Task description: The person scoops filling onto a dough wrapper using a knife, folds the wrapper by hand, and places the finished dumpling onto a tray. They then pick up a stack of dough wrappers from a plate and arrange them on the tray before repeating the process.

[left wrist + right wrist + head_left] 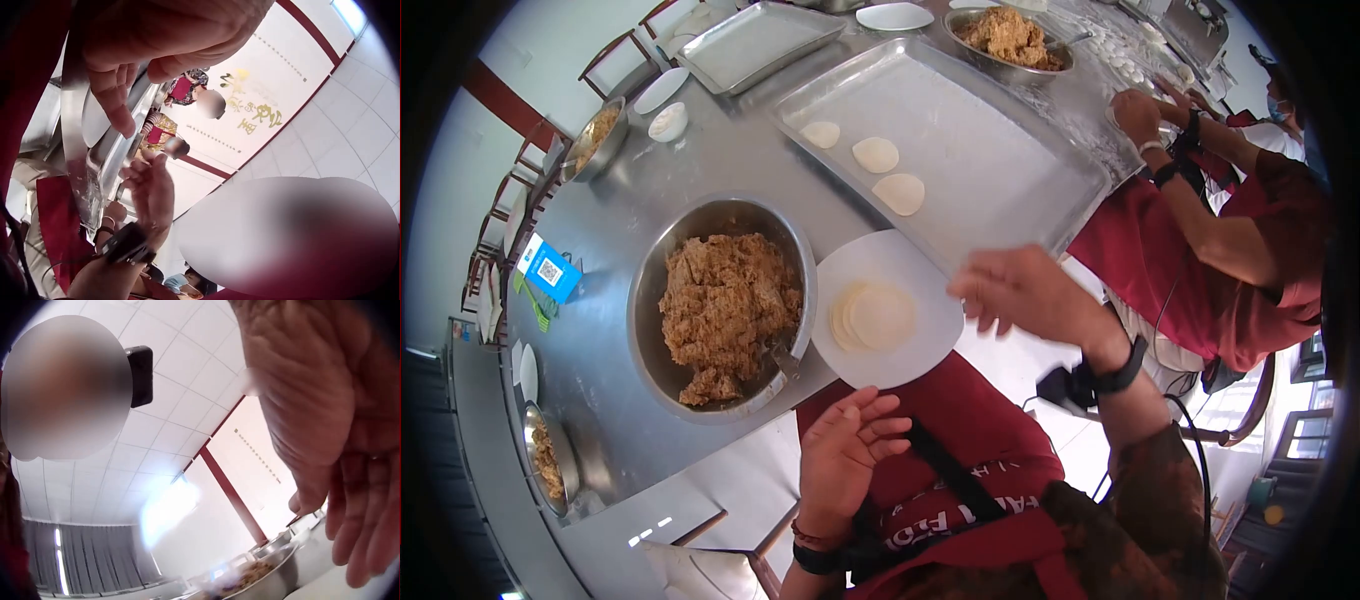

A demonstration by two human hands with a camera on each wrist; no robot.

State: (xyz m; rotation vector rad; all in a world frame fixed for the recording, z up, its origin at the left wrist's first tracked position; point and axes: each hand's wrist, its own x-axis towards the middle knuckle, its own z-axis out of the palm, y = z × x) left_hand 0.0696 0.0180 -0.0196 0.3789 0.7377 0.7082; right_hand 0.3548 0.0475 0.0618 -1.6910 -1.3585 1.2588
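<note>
Several round dough wrappers (880, 316) lie overlapped on a white plate (935, 345) at the table's near edge. The left hand (840, 455) is below the plate, palm up, fingers loosely bent, holding nothing. To the right of the plate the right hand (1035, 300) hangs in the air with relaxed fingers and nothing in them. A steel bowl (640, 340) of minced filling (725, 305) stands left of the plate, a utensil handle at its lower right. Both hands also show empty in the wrist views, the left (169, 37) and the right (325, 412).
Behind the plate, a large metal tray (1000, 150) holds three pieces of dough (875, 155). Another tray (760, 45), further filling bowls (595, 140) and a blue card (550, 270) stand around the table. At the right, another person's arms (1200, 200) reach over the table.
</note>
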